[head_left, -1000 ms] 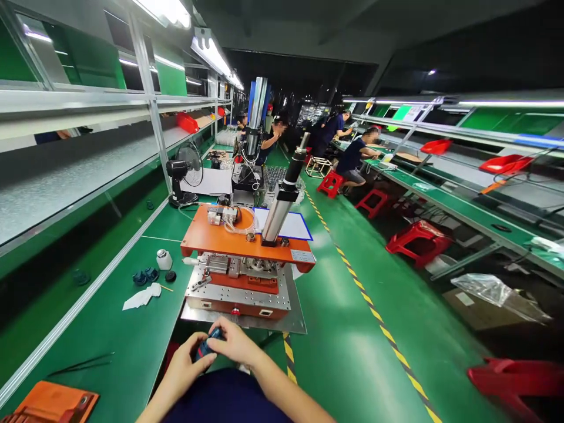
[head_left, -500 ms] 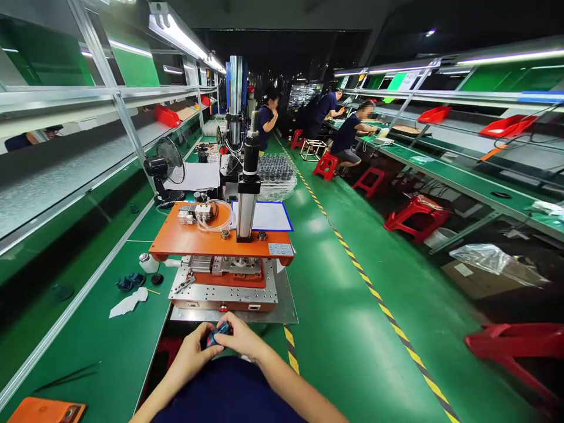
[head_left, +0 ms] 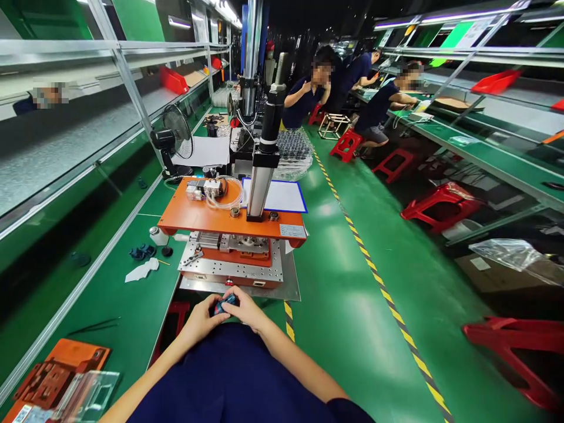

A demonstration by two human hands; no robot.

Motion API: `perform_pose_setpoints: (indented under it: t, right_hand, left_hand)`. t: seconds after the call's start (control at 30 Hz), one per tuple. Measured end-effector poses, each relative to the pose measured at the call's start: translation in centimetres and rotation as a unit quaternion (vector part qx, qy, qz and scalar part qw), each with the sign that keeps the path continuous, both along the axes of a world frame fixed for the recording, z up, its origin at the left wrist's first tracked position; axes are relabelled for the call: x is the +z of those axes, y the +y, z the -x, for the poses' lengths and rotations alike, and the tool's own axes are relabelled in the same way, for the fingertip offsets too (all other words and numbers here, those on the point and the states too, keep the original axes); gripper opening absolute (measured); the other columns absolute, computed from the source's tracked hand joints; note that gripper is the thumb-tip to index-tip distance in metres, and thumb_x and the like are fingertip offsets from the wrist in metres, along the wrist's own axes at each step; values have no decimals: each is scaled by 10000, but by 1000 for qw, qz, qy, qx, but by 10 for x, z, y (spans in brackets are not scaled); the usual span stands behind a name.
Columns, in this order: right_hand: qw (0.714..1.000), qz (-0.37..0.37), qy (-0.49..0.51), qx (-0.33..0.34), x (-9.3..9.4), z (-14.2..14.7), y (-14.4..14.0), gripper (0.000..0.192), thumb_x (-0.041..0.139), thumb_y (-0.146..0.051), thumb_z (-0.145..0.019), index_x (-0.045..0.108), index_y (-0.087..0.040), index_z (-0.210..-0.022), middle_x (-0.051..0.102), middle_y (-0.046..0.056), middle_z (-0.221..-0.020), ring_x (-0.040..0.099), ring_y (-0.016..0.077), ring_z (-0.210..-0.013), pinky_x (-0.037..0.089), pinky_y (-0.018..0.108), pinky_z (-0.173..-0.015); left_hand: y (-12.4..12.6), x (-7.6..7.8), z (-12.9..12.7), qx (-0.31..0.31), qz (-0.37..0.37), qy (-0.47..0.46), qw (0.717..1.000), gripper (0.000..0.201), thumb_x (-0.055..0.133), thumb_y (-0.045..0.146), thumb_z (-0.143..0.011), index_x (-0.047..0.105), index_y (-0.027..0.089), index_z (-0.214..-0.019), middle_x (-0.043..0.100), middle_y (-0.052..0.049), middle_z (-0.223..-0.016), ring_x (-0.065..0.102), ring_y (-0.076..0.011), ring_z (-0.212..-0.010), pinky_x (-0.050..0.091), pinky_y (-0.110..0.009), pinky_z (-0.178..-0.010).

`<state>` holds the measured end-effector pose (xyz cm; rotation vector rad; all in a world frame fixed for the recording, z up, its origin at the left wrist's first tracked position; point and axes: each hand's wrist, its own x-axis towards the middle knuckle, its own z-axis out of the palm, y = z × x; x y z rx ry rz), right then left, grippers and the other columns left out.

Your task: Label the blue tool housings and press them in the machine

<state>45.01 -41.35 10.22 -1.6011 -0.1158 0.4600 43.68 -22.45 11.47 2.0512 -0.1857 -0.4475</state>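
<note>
A small dark-blue part with a touch of red is held between my two hands, close in front of my body. My left hand has its fingers curled round the left side of it. From the right, my right hand grips it with thumb and fingers; much of the part is hidden by them. Just beyond the hands stands an orange press with an upright cylinder and a drilled metal base. On the green bench to its left are several dark-blue parts, a crumpled white wipe and a white bottle.
Tweezers and an orange fixture with a clear plate lie at the bench's near left. A black fan stands behind. Co-workers are further back. Red stools line the right side.
My view has tipped downward and shifted left, bringing more of the orange fixture into sight. Both hands keep their hold on the blue part. A co-worker at the back now leans forward.
</note>
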Motion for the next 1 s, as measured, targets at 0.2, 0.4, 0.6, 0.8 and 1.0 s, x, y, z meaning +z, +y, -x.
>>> perform_pose_setpoints:
  t: [0.2,0.4,0.6,0.8,1.0]
  right_hand:
    - [1000,0,10,-10,-3,1,7,254,719,-366,-751,621,-213,-929,600,-20,-846,529,161,-813,410,286,-756]
    - [1000,11,11,-6,-4,1,11,243,707,-377,-748,620,-218,-910,606,-19,-844,538,171,-804,409,296,-753]
    - [999,14,13,40,-14,6,15,322,639,-499,-827,585,-221,-981,613,20,-912,559,211,-873,426,336,-807]
    - [998,6,32,54,-21,3,21,401,655,-557,-809,585,-212,-1002,614,33,-926,566,222,-878,432,344,-814]
    - [999,13,30,33,-9,5,28,312,681,-463,-784,601,-213,-951,604,0,-894,544,186,-852,417,317,-809]
  left_hand:
    - [6,-8,1,-2,-1,8,1000,430,712,463,-769,645,184,-1089,729,-39,-998,653,-218,-892,493,-306,-806]
    - [7,-6,4,1,-6,8,1000,429,704,427,-777,641,177,-1119,727,-61,-1042,659,-227,-914,494,-317,-822]
    - [6,-4,13,56,-11,10,998,460,779,419,-704,694,172,-1082,731,-36,-915,638,-199,-801,461,-275,-731]
    - [11,0,16,91,-29,16,995,466,814,404,-658,713,164,-1045,705,-20,-819,602,-179,-719,406,-253,-644]
    - [16,3,18,61,-14,22,998,430,743,378,-736,680,167,-1105,730,-41,-926,641,-204,-818,457,-279,-737]
